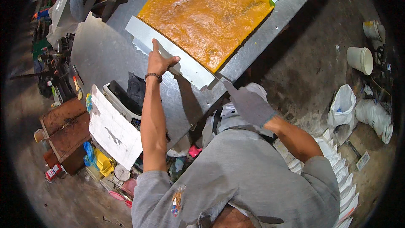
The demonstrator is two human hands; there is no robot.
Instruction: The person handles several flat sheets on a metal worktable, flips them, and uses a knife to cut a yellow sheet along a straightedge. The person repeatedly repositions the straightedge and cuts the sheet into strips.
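Observation:
A glossy amber slab [206,14] with a square corner lies on the metal table [261,44]. Along its near-left edge runs a pale flat straight bar [185,61]. My bare left hand [159,62] presses down on this bar, index finger and thumb spread apart. My right hand [249,103], in a grey glove, is closed at the slab's near corner. From its fingers a thin blade [220,77] points toward the end of the bar, beside the slab. The handle is hidden inside the glove.
Left of my forearm stand a white scale-like box [122,97] and a white board [114,128]. Brown wooden boards [65,128] and tools lie farther left. White buckets [360,60] and a white sack [341,105] stand on the floor at right.

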